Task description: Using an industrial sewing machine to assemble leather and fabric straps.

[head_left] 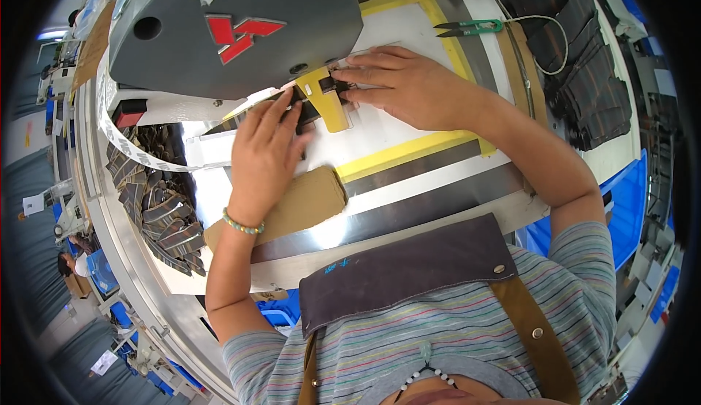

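Just above the frame's centre, a small dark flat piece (309,113) shows along the left edge of a yellow flat plate (332,116), below the bulky grey machine head (292,32); the left hand (264,149), fingers loosely bent, is at that piece, and the right hand (412,87), fingers stretched out, reaches the plate's right side; I cannot tell whether either grips; green-handled snips (478,28) lie upper right
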